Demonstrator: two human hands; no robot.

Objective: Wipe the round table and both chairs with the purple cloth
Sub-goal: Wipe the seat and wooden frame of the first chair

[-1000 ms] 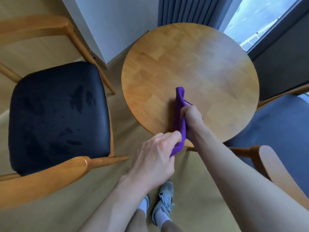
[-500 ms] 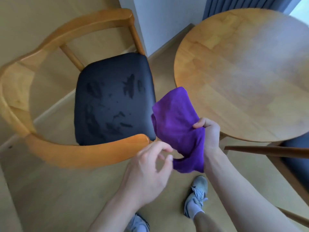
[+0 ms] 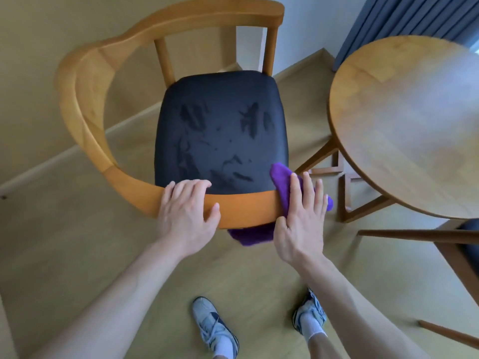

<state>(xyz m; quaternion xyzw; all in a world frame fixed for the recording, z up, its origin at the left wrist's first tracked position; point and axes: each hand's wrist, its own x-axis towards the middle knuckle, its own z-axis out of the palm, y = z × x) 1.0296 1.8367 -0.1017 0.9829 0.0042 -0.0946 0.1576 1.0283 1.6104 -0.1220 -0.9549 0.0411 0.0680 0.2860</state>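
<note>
**Both hands on the chair's curved rail, purple cloth under the right**

Left hand [image 3: 187,209] rests on the near stretch of the curved, honey-coloured wooden back rail [image 3: 241,207] of the wooden armchair with the black padded seat [image 3: 220,130]. Its fingers curl over the top edge toward the seat and its thumb lies along the near face, so it is grasping the rail itself. That rail sweeps away to the left and round to the far side, where two upright wooden posts join it to the seat. The black cushion shows darker patches and streaks across its surface.

To the right along the same rail, the soft purple cloth [image 3: 281,182] is draped over the wood at the rail's right end: one fold lies on the seat's near right corner, another hangs below the rail. Right hand [image 3: 302,218] lies flat on top of it, fingers straight and spread, pressing the cloth against the rail without gripping it.

Further right stands the round, light wooden table [image 3: 404,130], well apart from the cloth, its legs and crossbars visible beneath. Below it, at the right edge, part of a second wooden chair with a dark seat [image 3: 466,244] shows. Grey-blue pleated curtains [image 3: 404,19] hang behind the table. On the pale wooden floor [image 3: 64,229], two light grey sneakers [image 3: 215,330] with white socks appear between the forearms.
</note>
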